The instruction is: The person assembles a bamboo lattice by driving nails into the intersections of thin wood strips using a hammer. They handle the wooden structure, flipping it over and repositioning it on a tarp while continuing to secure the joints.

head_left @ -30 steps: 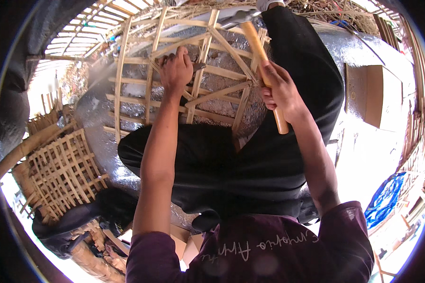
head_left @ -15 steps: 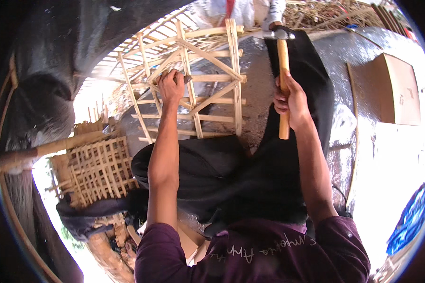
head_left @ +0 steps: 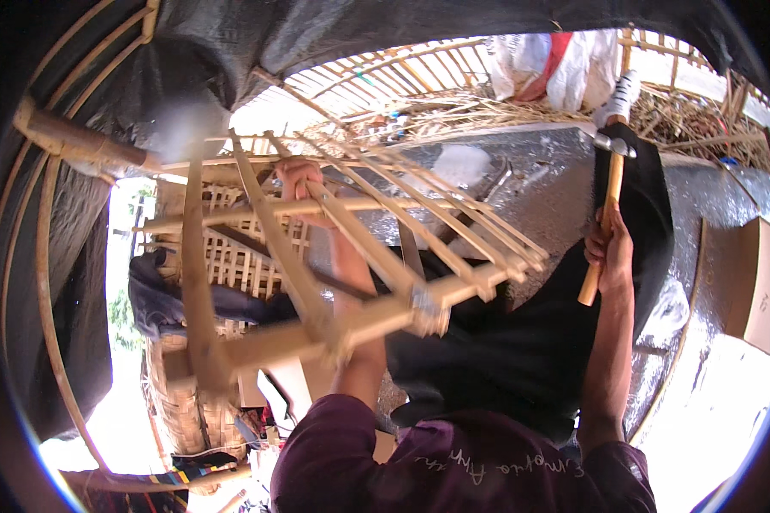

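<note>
Swung up since the earlier frame, the wooden lattice slants over the lap, seemingly gripped for support by the curled, half-hidden left hand, while the right hand clasps the hammer clear.

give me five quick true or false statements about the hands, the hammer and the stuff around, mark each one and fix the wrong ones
1. The right hand grips a hammer. True.
2. The left hand is empty. False: the left hand holds a wooden slatted frame.
3. The hammer is touching the slatted frame. False: the two are apart, with the hammer farther right in the picture.
4. A woven lattice panel shows behind the slatted frame, on the left of the picture. True.
5. The person's shirt is bright yellow. False: the shirt is dark purple.
</note>
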`<control>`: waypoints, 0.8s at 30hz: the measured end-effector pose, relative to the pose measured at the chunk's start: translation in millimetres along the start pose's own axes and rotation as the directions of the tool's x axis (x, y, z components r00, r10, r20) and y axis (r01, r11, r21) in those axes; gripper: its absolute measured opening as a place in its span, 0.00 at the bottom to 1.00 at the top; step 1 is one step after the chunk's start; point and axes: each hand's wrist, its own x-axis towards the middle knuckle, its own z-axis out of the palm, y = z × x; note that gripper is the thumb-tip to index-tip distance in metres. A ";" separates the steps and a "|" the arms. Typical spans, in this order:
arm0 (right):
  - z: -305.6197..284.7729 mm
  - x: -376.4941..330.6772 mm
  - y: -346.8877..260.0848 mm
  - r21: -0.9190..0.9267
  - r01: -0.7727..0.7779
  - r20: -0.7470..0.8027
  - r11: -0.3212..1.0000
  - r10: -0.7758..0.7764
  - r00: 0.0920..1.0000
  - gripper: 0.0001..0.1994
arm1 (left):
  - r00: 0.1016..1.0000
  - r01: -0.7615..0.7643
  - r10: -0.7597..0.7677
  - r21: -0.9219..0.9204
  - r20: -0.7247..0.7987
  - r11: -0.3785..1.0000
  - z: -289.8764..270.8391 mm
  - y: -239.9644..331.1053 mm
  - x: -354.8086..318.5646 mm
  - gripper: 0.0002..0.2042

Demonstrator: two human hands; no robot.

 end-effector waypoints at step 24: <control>42.0 -37.0 15.0 -0.192 0.068 0.004 0.979 -0.069 0.998 0.14 | 0.949 0.203 -0.217 -0.082 -0.231 0.976 19.6 -18.4 -18.3 0.14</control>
